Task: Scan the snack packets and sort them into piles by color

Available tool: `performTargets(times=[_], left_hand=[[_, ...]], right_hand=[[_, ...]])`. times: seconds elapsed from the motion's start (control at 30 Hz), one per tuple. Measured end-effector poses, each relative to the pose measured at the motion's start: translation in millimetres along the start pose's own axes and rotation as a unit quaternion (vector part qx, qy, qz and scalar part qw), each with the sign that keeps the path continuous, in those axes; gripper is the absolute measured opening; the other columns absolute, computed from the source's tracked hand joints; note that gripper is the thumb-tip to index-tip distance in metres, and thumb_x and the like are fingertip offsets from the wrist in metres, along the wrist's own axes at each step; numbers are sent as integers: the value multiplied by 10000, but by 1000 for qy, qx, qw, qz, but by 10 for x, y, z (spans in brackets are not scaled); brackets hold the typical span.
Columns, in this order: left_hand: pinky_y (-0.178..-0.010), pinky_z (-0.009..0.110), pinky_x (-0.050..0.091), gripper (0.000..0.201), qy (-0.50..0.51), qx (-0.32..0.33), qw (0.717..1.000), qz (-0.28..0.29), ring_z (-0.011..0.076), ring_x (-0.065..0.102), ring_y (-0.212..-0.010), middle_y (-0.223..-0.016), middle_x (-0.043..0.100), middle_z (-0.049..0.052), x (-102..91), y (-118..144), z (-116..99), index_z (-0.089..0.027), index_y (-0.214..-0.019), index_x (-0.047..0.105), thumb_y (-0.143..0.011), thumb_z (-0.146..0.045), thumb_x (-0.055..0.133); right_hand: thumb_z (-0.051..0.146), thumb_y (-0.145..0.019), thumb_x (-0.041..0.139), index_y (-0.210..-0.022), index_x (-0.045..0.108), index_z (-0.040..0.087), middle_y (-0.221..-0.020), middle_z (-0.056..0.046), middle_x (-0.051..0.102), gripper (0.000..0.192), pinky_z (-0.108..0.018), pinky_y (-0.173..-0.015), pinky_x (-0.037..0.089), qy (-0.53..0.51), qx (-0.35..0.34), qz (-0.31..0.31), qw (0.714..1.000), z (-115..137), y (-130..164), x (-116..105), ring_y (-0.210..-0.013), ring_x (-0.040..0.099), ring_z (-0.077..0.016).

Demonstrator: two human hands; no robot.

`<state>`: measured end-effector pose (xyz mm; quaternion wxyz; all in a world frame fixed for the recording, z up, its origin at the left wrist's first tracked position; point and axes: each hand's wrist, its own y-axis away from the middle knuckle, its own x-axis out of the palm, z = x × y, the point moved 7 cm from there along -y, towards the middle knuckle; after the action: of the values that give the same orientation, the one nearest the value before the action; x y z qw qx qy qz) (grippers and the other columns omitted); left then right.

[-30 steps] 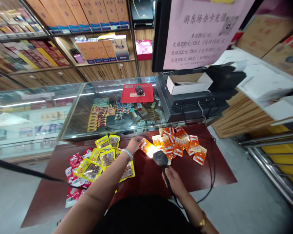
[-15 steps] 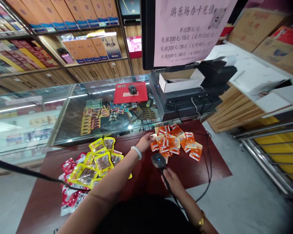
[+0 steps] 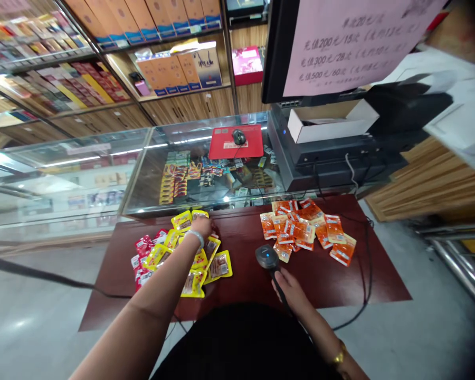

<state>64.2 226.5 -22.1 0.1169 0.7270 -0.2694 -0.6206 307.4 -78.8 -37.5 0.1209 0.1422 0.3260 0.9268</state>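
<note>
My right hand [image 3: 293,293] is closed around the handle of a black barcode scanner [image 3: 267,257], which has a small blue light on its head. My left hand [image 3: 203,227], with a pale bangle at the wrist, is over the back of a pile of yellow snack packets [image 3: 219,265]. Its fingers curl down among the packets; the tips are hidden, so what they grip does not show. Red snack packets [image 3: 143,245] lie at the pile's left, partly behind my forearm. Several orange snack packets [image 3: 304,230] are spread beyond the scanner, apart from both hands.
The packets lie on a dark red tabletop [image 3: 245,287]. Behind it stands a glass counter [image 3: 142,195] with a red mouse pad [image 3: 257,142] and a mouse [image 3: 238,137]. A monitor [image 3: 275,58] with a pink notice rises at the right, above a white open box [image 3: 332,129]. The scanner's cable [image 3: 369,264] loops rightward.
My left hand has moved from the orange packets leftward to the yellow pile. The right hand still holds the scanner near the orange packets. The whole view has shifted to the left.
</note>
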Motion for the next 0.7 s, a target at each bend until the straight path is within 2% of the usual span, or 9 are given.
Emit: performTargets(times=[0.13, 0.23, 0.37, 0.5, 0.53, 0.6, 0.7], left_hand=[[-997, 490, 369, 261, -97, 50, 994, 4, 385, 541, -1147, -1095, 663, 223, 98, 63, -59, -129, -925, 728, -735, -292, 654], [-979, 481, 381, 312, -119, 64, 991, 24, 380, 561, -1108, -1073, 666, 215, 144, 81, -52, -137, -942, 723, -721, -353, 681], [-997, 462, 372, 308, -104, 42, 993, 33, 371, 550, -1118, -1052, 675, 189, 127, 60, 23, -171, -882, 734, -667, -391, 728], [-975, 491, 374, 252, -94, 11, 996, 3, 401, 525, -1151, -1086, 649, 240, 21, 39, 58, -112, -834, 728, -706, -320, 666], [-965, 500, 375, 236, -84, 7, 996, -12, 406, 514, -1164, -1098, 645, 241, -21, 35, 47, -110, -834, 723, -715, -299, 647], [-930, 490, 391, 204, 2, -17, 999, -37, 393, 538, -1128, -1039, 666, 216, -93, 24, 28, -122, -809, 711, -716, -289, 639], [-791, 393, 455, 214, 187, -55, 980, -42, 290, 637, -849, -764, 677, 125, -97, -4, -59, -147, -722, 669, -735, -358, 637]], right_hand=[[680, -749, 595, -867, 549, 199, -528, 77, 493, 497, -175, -355, 286, 4, -11, 5, 1000, 74, 3, 70, -370, 381, -63], [698, -732, 595, -859, 545, 200, -524, 80, 486, 516, -179, -351, 287, 10, -15, 3, 1000, 132, 12, 85, -361, 377, -64], [714, -726, 589, -845, 538, 200, -518, 79, 482, 530, -183, -349, 281, 14, -21, -2, 1000, 153, 16, 71, -357, 374, -67], [721, -728, 577, -868, 541, 200, -512, 83, 475, 540, -177, -346, 268, 11, -19, -2, 1000, 118, 2, 57, -354, 354, -62], [722, -725, 578, -870, 539, 202, -514, 81, 479, 541, -176, -346, 269, 9, -16, -5, 1000, 105, -3, 50, -355, 355, -62], [722, -714, 585, -865, 532, 208, -519, 79, 487, 538, -177, -346, 275, 2, -9, -11, 1000, 90, -12, 39, -356, 362, -63], [715, -703, 600, -855, 524, 214, -524, 78, 490, 529, -178, -346, 283, -9, -7, -12, 1000, 131, -7, 45, -360, 370, -66]])
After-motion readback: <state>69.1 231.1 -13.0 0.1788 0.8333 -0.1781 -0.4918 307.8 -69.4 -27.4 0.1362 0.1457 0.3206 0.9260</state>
